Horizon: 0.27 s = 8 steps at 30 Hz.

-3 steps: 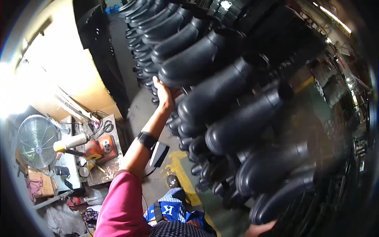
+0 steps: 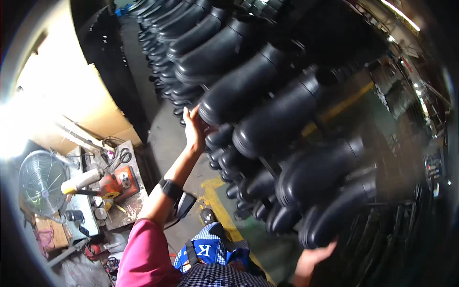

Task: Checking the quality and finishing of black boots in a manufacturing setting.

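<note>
Black glossy boots [image 2: 253, 81], tilted toes toward me, hang in a long row from the far left down to the near right. My left hand [image 2: 195, 129] is raised at the toe of one boot, its thumb apart and some fingers partly hidden in the boot's shadow. Low on the right, my right hand [image 2: 315, 256] lies against the underside of the nearest boot's toe [image 2: 315, 234], fingers stretched out. Neither hand is visibly closed round a boot. More boots [image 2: 222, 136] hang beneath this row.
To the left, a worktable [image 2: 126, 215] holds an orange machine [image 2: 119, 182], scissors [image 2: 125, 155] and small containers. A round fan [image 2: 43, 184] stands beside it, with cardboard sheets [image 2: 103, 95] behind. Yellow floor lines [image 2: 210, 193] run under the boots.
The boots have shifted up and left in the view, so my left hand is at a nearer boot's toe. My right hand has come further into view, against the nearest boot.
</note>
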Motion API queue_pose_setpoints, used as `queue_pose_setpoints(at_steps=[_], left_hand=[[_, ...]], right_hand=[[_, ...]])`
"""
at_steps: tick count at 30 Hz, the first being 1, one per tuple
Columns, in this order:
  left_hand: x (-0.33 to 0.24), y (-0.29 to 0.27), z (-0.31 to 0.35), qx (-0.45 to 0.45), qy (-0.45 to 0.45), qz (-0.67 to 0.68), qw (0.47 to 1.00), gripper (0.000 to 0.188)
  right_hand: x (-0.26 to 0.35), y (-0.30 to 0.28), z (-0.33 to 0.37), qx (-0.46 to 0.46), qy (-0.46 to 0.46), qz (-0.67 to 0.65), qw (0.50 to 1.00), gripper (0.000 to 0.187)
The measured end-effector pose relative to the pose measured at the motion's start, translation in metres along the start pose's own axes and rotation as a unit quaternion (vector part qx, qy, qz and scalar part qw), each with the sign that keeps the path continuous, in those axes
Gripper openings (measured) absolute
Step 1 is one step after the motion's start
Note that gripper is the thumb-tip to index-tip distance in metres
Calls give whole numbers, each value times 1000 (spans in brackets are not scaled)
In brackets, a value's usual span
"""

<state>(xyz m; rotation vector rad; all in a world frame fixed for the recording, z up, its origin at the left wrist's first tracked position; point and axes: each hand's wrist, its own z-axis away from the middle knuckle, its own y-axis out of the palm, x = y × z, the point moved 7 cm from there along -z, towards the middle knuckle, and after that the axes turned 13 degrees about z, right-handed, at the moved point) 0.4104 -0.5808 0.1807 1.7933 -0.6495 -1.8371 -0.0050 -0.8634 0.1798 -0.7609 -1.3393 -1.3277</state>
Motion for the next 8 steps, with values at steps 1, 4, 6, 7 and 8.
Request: queue_pose_setpoints(at_steps=[1,4,6,7,8], left_hand=[[25,-23,2,-22,-149,51,987,58],[66,-33,22,19,-219,-9,975,55],[71,-34,30,4,-229,-46,972,52],[78,-16,34,26,-243,-26,969,50],[85,-7,34,48,-236,-46,969,53]], right_hand=[[-3,35,2,29,-3,8,1000,47],[-26,107,-16,67,6,-18,998,45],[-37,156,-12,89,17,-1,996,34],[-53,164,-24,125,32,0,992,42],[-53,181,-25,121,-4,32,992,53]])
